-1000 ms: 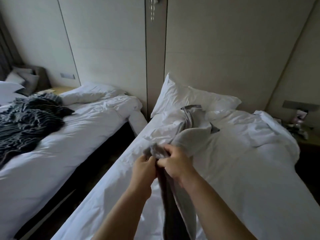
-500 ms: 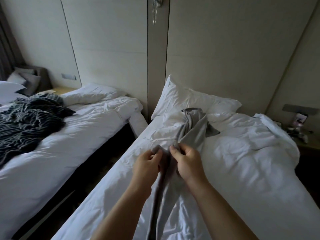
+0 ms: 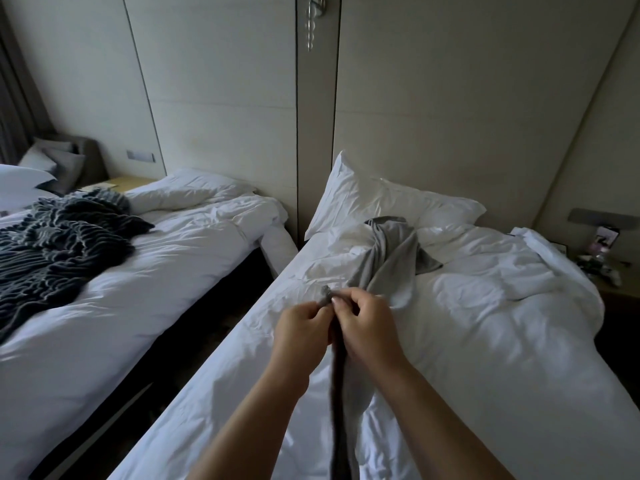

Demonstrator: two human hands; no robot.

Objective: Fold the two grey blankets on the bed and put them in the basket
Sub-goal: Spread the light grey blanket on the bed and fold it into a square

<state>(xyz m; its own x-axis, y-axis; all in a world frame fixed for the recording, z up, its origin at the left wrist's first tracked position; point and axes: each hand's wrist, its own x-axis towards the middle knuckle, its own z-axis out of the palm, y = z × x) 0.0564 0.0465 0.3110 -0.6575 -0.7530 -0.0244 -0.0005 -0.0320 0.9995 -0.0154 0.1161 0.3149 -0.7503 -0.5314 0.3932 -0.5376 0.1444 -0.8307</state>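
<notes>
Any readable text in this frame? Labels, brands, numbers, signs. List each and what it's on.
No text is readable in this frame.
Small pink-and-dark item at the right edge of the view: any print is too blurred to read.
Grey rectangular wall plate at the left: no legible marking.
Light grey fabric blanket: no label or tag shows.

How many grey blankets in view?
2: a light grey blanket on the right bed, gripped by left hand and right hand; a dark ribbed blanket on the left bed.
</notes>
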